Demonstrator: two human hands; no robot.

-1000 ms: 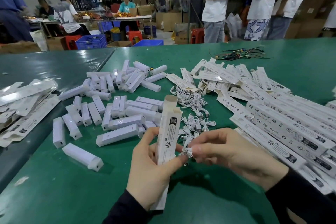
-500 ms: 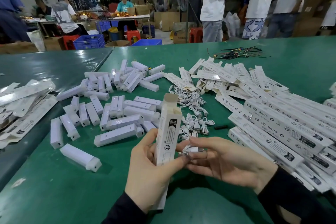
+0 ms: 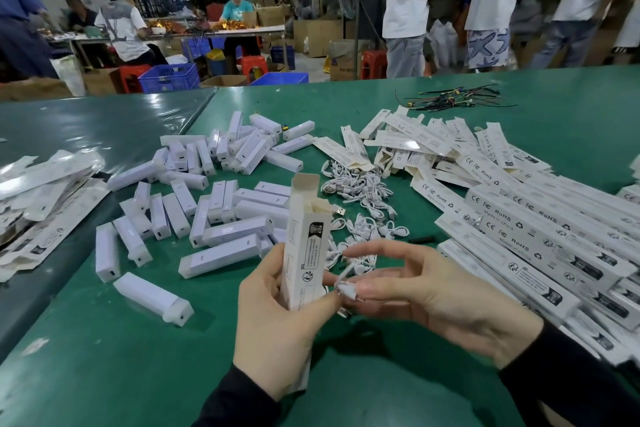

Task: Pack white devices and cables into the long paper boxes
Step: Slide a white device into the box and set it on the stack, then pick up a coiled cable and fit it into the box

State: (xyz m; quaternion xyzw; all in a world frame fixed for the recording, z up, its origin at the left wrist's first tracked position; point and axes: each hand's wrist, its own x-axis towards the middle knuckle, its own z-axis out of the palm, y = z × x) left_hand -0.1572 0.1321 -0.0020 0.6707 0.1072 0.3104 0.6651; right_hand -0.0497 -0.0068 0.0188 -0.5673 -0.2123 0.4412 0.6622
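My left hand (image 3: 277, 326) grips a long white paper box (image 3: 304, 243) upright, its top flap open. Beside it, my right hand (image 3: 433, 295) pinches a small coiled white cable (image 3: 346, 282) between thumb and fingers, close to the box's side. A pile of loose white cables (image 3: 360, 204) lies on the green table behind the box. Several white devices (image 3: 225, 211) are scattered to the left, one (image 3: 154, 298) lying alone nearest me.
Closed long boxes (image 3: 540, 246) are stacked at the right, flat unfolded boxes (image 3: 426, 142) behind them. More flat packaging (image 3: 41, 204) lies at far left. Dark wires (image 3: 457, 100) sit at the back. People stand and sit beyond the green table (image 3: 104, 374).
My right hand has turned the cable and drawn it slightly lower, next to the box. The left hand keeps the box upright in the same place.
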